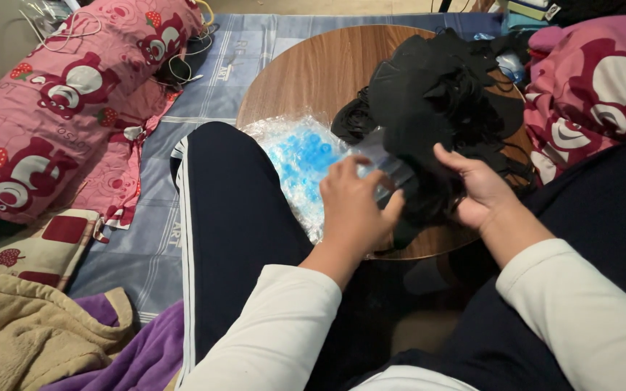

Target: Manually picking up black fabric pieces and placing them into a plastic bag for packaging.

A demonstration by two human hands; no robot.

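**Caller:** Fingers of the left hand are curled round a small clear plastic packet, thumb out to the right and fingertips pressing its top edge, so that hand is closed on it.

**Partner:** And the right hand?

**Caller:** Bunched into a black fabric piece, thumb up on top, the other fingers buried in the cloth. It's gripping that. The packet and the black piece sit between the two hands, touching one another, just above the near edge of the round wooden table.

**Partner:** What's behind them?

**Caller:** A big heap of black fabric piled on the far right half of the table, straps trailing off it. The held piece runs up into that heap; I cannot tell where one ends and the other starts.

**Partner:** Left of the hands?

**Caller:** A crinkly clear bag of blue pieces, lying on the table's near-left edge, just beside the left hand and against the dark trouser leg with its white side stripe.

**Partner:** Surroundings?

**Caller:** Pink printed bedding to the far left with white cables on it, more pink bedding at right, a blue mat beneath, and beige and purple blankets at the lower left.
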